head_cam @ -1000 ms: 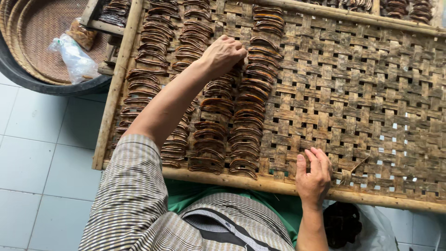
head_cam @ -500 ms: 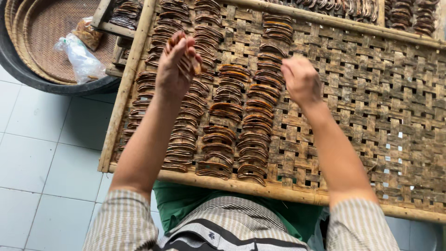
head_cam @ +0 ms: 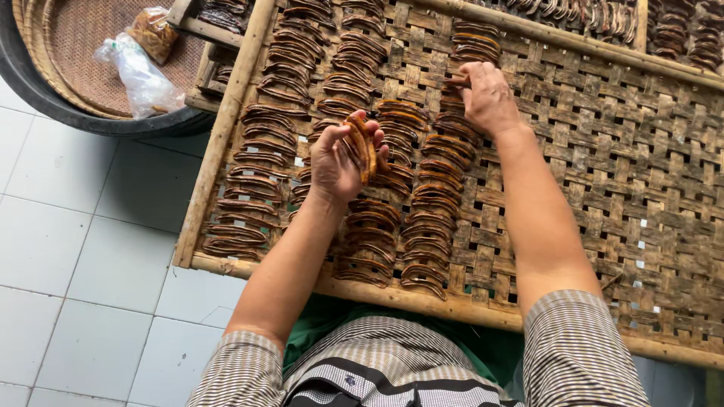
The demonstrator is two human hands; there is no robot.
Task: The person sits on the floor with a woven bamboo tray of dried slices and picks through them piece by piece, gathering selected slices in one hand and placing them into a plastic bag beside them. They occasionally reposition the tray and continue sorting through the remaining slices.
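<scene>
1. At the upper left of the frame a round woven basket [head_cam: 75,53] held a clear plastic bag [head_cam: 139,71]; both lay well apart from the work.
2. Just right of it, the long woven bamboo tray [head_cam: 603,151] carried rows of curved, dark brown dried slices [head_cam: 264,158], overlapping in columns from the frame's top to its lower middle.
3. Left of centre, the left hand [head_cam: 335,162] was closed around a small stack of slices [head_cam: 360,147], lifted clear above the rows.
4. I judged the slices light, leathery and likely tacky, bending rather than snapping; a pinch across the middle of the curve looked the safest hold.
5. At the upper middle, the right hand [head_cam: 490,98] pinched one slice [head_cam: 456,81] by its end, its fingertips closed on it at the top of a column.
6. Half a second earlier, both hands had hovered higher over the tray; since then the left had dropped towards the frame's centre and the right had reached up to the column's top.
</scene>
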